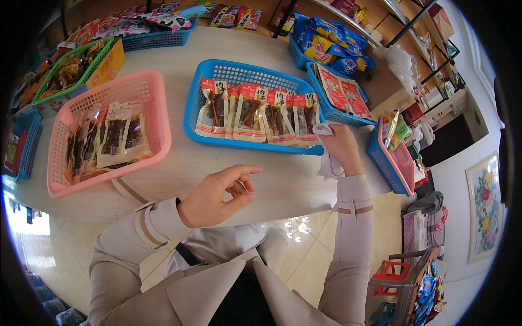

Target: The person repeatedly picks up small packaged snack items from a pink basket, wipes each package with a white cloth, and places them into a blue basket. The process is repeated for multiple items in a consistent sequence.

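Observation:
My right hand [343, 146] grips a crumpled white cloth [329, 165] against the near right corner of a blue plastic basket [253, 147]. Several clear-fronted snack packets [249, 116] with red tops stand side by side in that basket. My left hand [222, 195] hovers near the table's front edge, fingers curled apart and holding nothing. To its upper left sits a pink plastic basket [165, 122] with similar packets [122, 140] of dark food in it.
A green basket [73, 90] and a blue basket [157, 40] of snacks stand at the back left. At the back right are a basket of blue packets [334, 40], one of red packets [342, 89] and a cardboard box [381, 91]. Stacked baskets [391, 163] lean at the right edge.

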The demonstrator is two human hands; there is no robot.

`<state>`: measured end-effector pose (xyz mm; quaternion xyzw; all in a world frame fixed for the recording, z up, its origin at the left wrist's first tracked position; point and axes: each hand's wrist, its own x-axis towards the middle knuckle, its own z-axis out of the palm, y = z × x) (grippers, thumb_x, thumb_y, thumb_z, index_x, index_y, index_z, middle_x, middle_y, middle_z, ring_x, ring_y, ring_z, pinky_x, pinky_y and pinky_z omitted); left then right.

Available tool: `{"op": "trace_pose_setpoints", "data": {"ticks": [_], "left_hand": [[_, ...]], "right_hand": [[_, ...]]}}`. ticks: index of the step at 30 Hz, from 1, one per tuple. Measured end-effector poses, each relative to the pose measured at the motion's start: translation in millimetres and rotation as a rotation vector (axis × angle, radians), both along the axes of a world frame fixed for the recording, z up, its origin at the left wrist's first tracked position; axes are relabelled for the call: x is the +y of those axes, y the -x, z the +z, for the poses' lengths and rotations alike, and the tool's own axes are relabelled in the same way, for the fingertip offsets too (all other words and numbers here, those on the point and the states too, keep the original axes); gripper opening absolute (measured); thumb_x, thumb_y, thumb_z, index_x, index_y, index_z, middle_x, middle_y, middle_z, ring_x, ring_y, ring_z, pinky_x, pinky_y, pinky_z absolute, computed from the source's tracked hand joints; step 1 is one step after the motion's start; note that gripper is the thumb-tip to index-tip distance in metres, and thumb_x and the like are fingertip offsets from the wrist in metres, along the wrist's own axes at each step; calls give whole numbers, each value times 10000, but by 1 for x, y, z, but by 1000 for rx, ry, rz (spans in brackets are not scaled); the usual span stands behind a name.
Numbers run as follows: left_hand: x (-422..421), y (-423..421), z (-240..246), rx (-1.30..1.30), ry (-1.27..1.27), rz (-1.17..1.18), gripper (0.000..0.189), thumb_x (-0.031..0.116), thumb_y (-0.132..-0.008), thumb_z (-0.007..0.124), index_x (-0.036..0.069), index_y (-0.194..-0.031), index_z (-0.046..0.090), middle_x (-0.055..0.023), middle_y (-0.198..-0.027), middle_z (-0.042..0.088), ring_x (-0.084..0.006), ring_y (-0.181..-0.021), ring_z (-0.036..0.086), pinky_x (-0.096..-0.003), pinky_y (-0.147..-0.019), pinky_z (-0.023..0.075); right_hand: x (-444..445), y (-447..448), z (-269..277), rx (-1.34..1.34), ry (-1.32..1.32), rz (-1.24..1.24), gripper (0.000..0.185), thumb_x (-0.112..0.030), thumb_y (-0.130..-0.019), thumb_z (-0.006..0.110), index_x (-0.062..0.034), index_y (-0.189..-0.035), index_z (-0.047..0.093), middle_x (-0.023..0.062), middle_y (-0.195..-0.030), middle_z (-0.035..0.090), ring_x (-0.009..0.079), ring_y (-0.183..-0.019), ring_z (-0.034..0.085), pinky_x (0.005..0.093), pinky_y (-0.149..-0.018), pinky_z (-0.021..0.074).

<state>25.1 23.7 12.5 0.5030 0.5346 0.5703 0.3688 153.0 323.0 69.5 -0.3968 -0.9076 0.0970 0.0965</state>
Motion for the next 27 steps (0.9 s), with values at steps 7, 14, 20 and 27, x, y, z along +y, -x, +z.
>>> {"op": "trace_pose_setpoints", "data": {"ticks": [7,14,20,27], "left_hand": [[-1,0,-2,91,-23,20,415,23,-898,618,19,-1300,513,-55,-960,599,-113,-846,582,-277,-788,497],[0,1,-9,194,-43,65,352,48,-880,640,38,-1224,572,-77,-967,624,-149,-833,618,-294,-777,515],[1,8,-1,326,-43,96,267,65,-860,658,44,-1126,631,-81,-941,638,-175,-786,635,-299,-723,526],[-49,37,47,575,-143,382,147,126,-872,656,41,-992,661,-81,-855,626,-168,-719,618,-283,-643,503]], "right_hand": [[-21,-1,-1,-1,-306,-6,257,-225,-752,672,-146,-990,726,148,-921,703,335,-830,673,438,-716,533],[-28,-10,4,-141,-240,101,430,-84,-728,619,-197,-1139,679,148,-974,694,347,-905,654,434,-768,526],[-69,-18,7,703,-11,324,250,-137,-839,618,-82,-1081,640,100,-986,658,226,-889,646,330,-741,509],[-155,-17,-61,1384,1043,391,400,-353,-1003,449,-55,-1269,479,43,-1057,555,136,-987,534,271,-868,438]]}}
